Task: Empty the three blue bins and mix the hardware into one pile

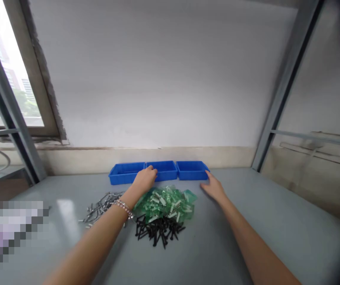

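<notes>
Three blue bins stand in a row at the back of the grey table: a left bin (126, 179), a middle bin (166, 175) and a right bin (192, 175). My left hand (146, 178) is at the front of the middle bin, near its left end; its fingers are bent and what they hold, if anything, is hidden. Beside the right bin's right front corner is my right hand (213, 186), thumb and fingers apart. Green packets (170, 202) lie heaped before the bins, black screws (159, 231) in front of them, silver screws (103, 208) to the left.
The grey table (211, 245) reaches back to a pale wall (164, 79). Metal frame posts rise at the left and right (285, 87). A pixelated patch (9, 229) covers something at the left edge.
</notes>
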Available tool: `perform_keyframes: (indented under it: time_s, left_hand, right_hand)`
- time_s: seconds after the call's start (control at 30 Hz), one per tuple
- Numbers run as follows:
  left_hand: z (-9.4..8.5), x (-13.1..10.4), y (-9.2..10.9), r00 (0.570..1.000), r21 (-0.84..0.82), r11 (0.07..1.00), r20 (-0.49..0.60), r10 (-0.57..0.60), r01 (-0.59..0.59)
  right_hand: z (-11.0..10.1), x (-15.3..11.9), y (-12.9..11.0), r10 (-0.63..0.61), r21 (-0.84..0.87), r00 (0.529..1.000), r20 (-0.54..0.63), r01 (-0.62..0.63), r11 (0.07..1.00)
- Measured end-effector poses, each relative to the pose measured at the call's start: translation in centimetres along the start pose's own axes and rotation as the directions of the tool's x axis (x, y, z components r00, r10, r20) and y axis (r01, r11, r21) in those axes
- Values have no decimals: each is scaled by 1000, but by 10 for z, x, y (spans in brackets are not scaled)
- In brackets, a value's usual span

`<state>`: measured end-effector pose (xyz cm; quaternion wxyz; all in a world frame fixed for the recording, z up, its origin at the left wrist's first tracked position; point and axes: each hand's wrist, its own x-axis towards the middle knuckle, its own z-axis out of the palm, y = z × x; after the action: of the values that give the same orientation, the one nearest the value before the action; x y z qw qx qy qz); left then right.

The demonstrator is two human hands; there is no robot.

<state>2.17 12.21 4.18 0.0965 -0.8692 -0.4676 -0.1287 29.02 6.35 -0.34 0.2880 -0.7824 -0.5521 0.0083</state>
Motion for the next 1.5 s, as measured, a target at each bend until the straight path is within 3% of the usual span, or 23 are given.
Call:
perform_keyframes:
  time_s: [0.17, 0.3, 0.4, 0.47, 0.53, 0.63, 0.7, 0.73, 0.93, 1.1, 1.23, 1.37, 1.43, 1.5]
  left_hand:
    - [-15, -20, -16, 988, -89, 994, -136, -74, 62]
    - [-26, -57, -53, 947, -378, 916, -223, -230, 133]
    - [-24, -93, -84, 850, -612, 717, -134, -510, 334]
    - [-16, -116, -96, 765, -568, 656, -70, -641, 497]
    - [-6, -133, -96, 732, -477, 641, 9, -681, 602]
    - [6, -140, -80, 797, -440, 698, 74, -600, 565]
    - [9, -133, -64, 832, -429, 737, 68, -550, 522]
    - [9, -127, -57, 839, -421, 749, 58, -540, 511]
    - [10, -92, -27, 841, -436, 750, 32, -540, 497]
    - [12, -88, -10, 874, -545, 730, 10, -486, 412]
    - [6, -93, 3, 889, -779, 560, -7, -458, 283]
    - [4, -95, 12, 877, -874, 417, 20, -481, 249]
    - [7, -95, 14, 875, -872, 425, 8, -483, 242]
    - [10, -95, 13, 877, -836, 495, -34, -479, 238]
  right_hand:
    - [-1, 0, 2, -18, 57, 999, 39, 15, 998]
    - [-10, -4, -7, 43, 81, 999, 31, -45, 996]
    - [-18, -13, -29, 89, 99, 996, 14, -90, 991]
    - [-23, -26, -48, 41, 133, 997, 61, -48, 990]
    - [-28, -44, -66, -72, 179, 990, 120, 49, 983]
    - [-31, -74, -87, -381, 346, 869, 316, 268, 899]
    - [-31, -88, -96, -454, 369, 795, 401, 313, 875]
    - [-30, -92, -99, -448, 343, 786, 426, 318, 884]
    - [-22, -102, -107, -487, 312, 767, 418, 382, 870]
    - [-6, -109, -110, -550, 392, 760, 346, 415, 821]
    - [8, -110, -115, -595, 464, 769, 232, 451, 763]
    - [18, -109, -122, -619, 474, 776, 121, 503, 723]
    - [21, -109, -124, -635, 464, 766, 101, 528, 711]
    - [22, -109, -124, -655, 451, 748, 110, 550, 703]
